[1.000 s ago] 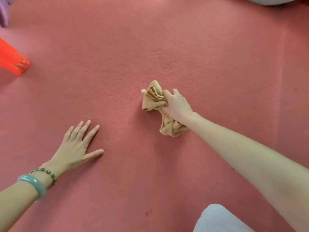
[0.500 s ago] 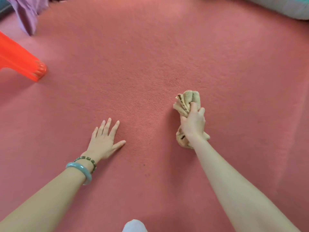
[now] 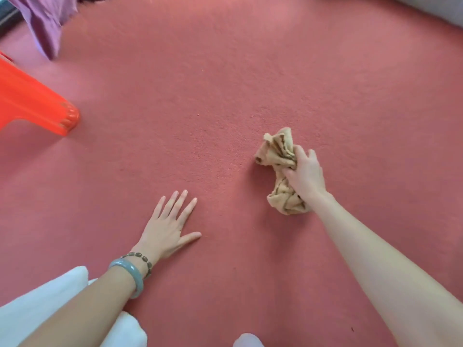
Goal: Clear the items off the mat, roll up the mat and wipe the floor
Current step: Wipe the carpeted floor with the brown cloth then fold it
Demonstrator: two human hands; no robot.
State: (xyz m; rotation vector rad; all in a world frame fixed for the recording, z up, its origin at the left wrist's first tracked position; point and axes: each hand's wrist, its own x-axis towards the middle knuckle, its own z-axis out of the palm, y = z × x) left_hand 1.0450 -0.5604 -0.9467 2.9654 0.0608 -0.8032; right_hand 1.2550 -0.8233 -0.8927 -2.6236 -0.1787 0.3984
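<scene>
A crumpled tan cloth [image 3: 275,149] lies pressed on the red carpeted floor [image 3: 200,83], right of centre. My right hand [image 3: 305,174] is shut on the cloth, gripping its middle from the right, so both ends of the cloth stick out beyond the hand. My left hand [image 3: 167,226] rests flat on the floor to the lower left of the cloth, fingers spread, holding nothing. Its wrist wears a grey bangle and a bead bracelet. No mat is in view.
An orange plastic leg of a stool or chair [image 3: 37,106] stands at the left edge. Purple fabric [image 3: 47,18] hangs at the top left. A grey object [image 3: 441,13] fills the top right corner. My white-clothed knees [image 3: 50,309] are at the bottom.
My right hand has dragged the cloth across the floor, from the centre toward the right and nearer to me. My left hand stays planted on the floor; the camera has shifted.
</scene>
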